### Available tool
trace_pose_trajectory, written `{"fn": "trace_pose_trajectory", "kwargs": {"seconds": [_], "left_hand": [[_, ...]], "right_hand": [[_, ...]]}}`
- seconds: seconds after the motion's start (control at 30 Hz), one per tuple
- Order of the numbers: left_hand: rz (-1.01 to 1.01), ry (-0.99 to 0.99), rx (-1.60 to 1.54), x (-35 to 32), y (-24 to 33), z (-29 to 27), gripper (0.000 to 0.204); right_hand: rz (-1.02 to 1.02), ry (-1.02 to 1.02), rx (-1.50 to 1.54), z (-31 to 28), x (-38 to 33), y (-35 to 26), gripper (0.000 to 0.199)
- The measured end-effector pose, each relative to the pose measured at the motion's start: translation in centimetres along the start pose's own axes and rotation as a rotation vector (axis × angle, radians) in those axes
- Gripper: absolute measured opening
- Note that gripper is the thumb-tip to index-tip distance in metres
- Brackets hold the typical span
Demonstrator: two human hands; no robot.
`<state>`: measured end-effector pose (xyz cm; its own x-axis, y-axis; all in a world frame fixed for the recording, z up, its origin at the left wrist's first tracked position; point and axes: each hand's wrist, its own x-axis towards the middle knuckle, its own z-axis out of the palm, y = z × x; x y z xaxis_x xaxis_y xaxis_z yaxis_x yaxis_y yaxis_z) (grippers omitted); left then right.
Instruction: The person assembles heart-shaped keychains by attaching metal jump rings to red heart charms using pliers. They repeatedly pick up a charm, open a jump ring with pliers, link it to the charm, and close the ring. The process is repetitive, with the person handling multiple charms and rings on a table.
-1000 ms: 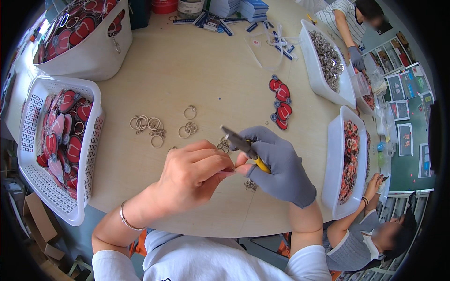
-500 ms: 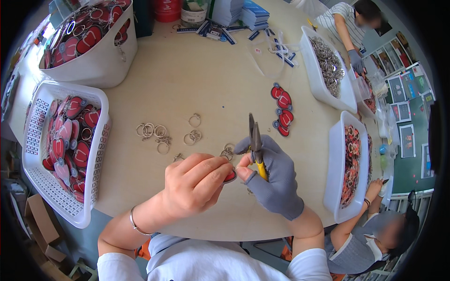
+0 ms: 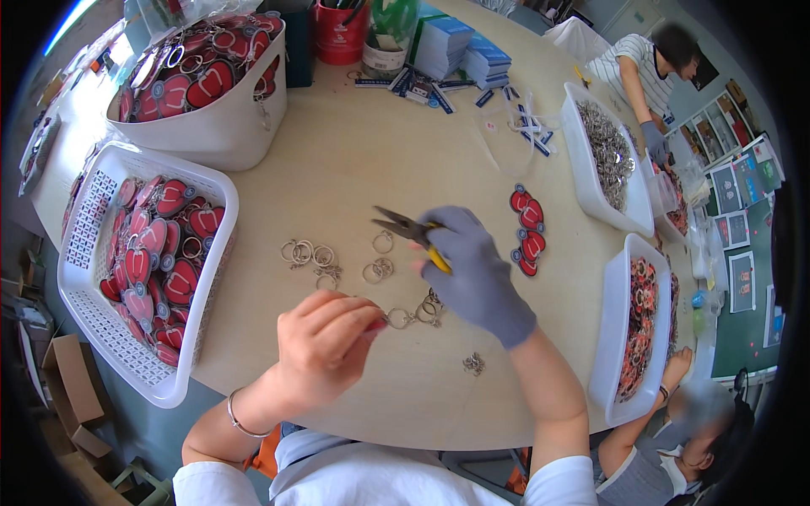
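Note:
My bare left hand [image 3: 325,346], with a bracelet at the wrist, pinches a red charm [image 3: 376,326]; most of it is hidden behind the fingers. Just beyond those fingertips lie several key rings [image 3: 426,312] with short chains. In its grey fingerless glove, my right hand [image 3: 477,274] grips yellow-handled pliers [image 3: 403,224], whose jaws point up and left above the table. More key rings [image 3: 322,255] are scattered beyond my left hand. A small heap of metal links [image 3: 474,363] sits near the front. Red charms [image 3: 531,232] form a column to the right.
A white basket [image 3: 215,270] and a cream tub [image 3: 202,139] full of finished red keychains stand left. White trays of metal rings [image 3: 644,221] and orange-red pieces [image 3: 606,371] line the right. Blue boxes [image 3: 445,46] and a red canister [image 3: 340,38] stand behind. Two people work on the right.
My right hand has moved away from the left, its pliers turning from upright to pointing left. My left hand has drawn slightly left and nearer with the charm. The whole view has shifted.

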<state>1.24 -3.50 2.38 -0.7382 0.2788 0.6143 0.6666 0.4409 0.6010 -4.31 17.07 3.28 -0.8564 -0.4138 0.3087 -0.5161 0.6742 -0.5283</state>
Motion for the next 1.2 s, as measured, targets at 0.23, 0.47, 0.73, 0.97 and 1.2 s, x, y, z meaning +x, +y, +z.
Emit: {"fn": "trace_pose_trajectory", "kwargs": {"seconds": [0.23, 0.47, 0.73, 0.97, 1.2], "left_hand": [[-0.264, 0.013, -0.179, -0.3, -1.5, -0.4, 0.016], [-0.344, -0.043, -0.308, -0.8, -0.9, 0.1, 0.012], [-0.384, -0.046, -0.557, -1.1, -0.5, 0.6, 0.012], [-0.167, -0.06, -0.556, -0.9, 0.0, 0.4, 0.015], [-0.13, 0.005, -0.578, -0.9, 0.0, 0.4, 0.016]], "right_hand": [[-0.118, -0.356, -0.244, 2.7, 5.8, 1.9, 0.023], [0.082, -0.378, -0.287, 1.7, 4.5, 1.0, 0.022], [0.529, -0.191, 0.696, -1.2, 0.8, -3.3, 0.017], [0.545, -0.101, 0.873, -1.9, -0.5, -7.0, 0.013], [0.522, -0.12, 0.917, -1.9, -0.5, -7.7, 0.013]]}}
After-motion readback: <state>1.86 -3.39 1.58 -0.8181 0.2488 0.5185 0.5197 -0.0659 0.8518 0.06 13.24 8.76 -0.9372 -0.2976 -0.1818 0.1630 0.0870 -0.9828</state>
